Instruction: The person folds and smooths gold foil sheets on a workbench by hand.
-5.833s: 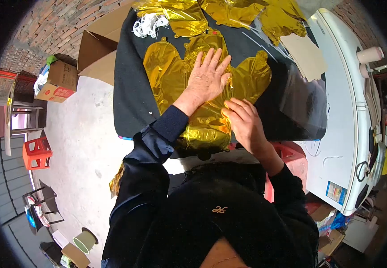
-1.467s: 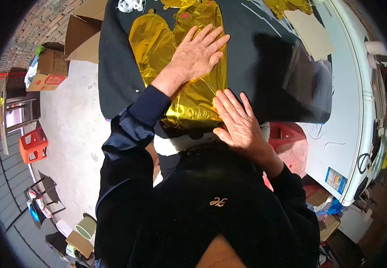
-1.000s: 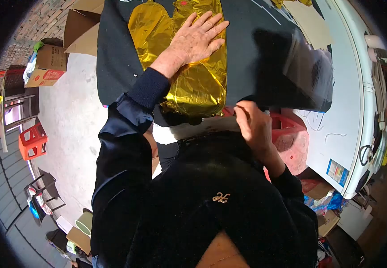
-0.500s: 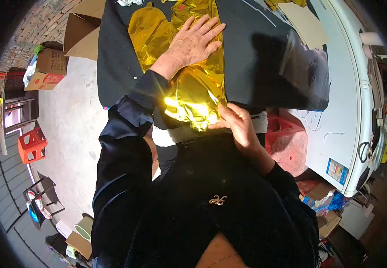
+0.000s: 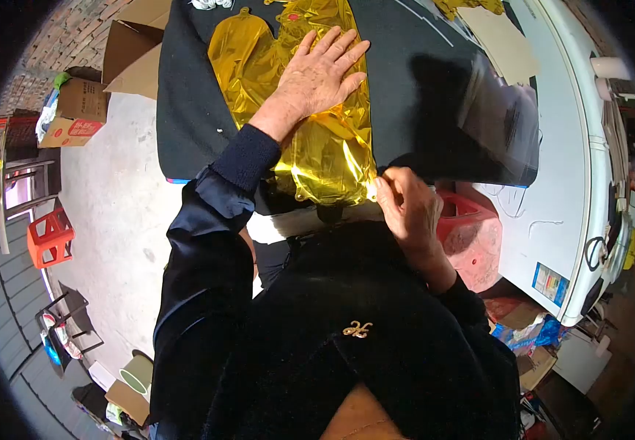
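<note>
A flat, uninflated gold foil balloon (image 5: 328, 150) lies on the black-covered table (image 5: 398, 95), its near end reaching the table edge in front of me. My left hand (image 5: 319, 79) rests palm down on the foil with the fingers spread. At the balloon's near right corner, my right hand (image 5: 411, 213) pinches the edge between thumb and forefinger. Small tabs stick out along the foil's rim. Part of the balloon is hidden beneath my left hand.
Clear plastic bags (image 5: 500, 121) lie on the table's right side. A white table or cabinet (image 5: 563, 147) stands farther right, above a red stool (image 5: 467, 238). Cardboard boxes (image 5: 83, 106) and an orange stool (image 5: 50, 238) are on the floor to the left.
My right hand has shifted slightly right and turned, with the fingers now curled at the corner. The foil's near end is spread flatter and glints less. My left hand stays about in place.
</note>
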Demonstrator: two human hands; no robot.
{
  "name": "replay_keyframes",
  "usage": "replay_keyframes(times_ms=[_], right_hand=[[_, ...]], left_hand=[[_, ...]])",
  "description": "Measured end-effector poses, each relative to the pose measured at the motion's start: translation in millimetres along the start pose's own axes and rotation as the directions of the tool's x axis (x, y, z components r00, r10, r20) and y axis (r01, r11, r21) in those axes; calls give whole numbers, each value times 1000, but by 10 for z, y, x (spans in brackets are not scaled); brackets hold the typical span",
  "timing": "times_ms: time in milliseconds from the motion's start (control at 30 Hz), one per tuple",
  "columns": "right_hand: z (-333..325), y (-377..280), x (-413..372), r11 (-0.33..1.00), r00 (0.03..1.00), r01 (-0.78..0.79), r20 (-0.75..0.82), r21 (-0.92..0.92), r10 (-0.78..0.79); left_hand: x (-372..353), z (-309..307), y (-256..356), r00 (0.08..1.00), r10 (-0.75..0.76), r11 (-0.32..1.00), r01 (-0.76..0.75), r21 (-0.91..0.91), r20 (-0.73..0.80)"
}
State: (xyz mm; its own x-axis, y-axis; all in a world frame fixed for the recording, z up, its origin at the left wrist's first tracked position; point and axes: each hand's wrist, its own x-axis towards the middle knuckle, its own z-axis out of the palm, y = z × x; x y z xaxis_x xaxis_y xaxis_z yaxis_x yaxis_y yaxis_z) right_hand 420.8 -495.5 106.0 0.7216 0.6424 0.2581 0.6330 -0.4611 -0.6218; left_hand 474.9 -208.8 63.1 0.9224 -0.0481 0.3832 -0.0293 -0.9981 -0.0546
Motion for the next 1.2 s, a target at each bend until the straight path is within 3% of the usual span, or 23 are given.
replay_keyframes(times_ms=[100,233,367,733,833,1000,1200], right_hand=[[11,-27,182,903,939,318,-35,-289,-342],[115,-87,236,854,925,367,50,-370,-376],[201,-43,134,838,944,312,42,-447,-329],[152,-102,83,894,953,274,-23,-355,-301],[128,-110,247,884,926,346,-39,-314,-376],[201,-57,638,829,894,442,247,-343,-375],[78,116,309,837,829,504,390,-212,-400]], left_hand=[[-4,0,1,1000,-4,1000,4,2,4],[-1,-10,-1,1000,3,999,-3,-47,-4],[-1,-24,4,1000,-1,999,0,-51,-11],[1,-30,19,1000,-6,999,6,-50,4],[8,-29,6,1000,-3,999,3,-52,3],[-1,-23,5,1000,2,997,-4,-80,-18],[0,-82,16,1000,-5,994,4,-109,-5]])
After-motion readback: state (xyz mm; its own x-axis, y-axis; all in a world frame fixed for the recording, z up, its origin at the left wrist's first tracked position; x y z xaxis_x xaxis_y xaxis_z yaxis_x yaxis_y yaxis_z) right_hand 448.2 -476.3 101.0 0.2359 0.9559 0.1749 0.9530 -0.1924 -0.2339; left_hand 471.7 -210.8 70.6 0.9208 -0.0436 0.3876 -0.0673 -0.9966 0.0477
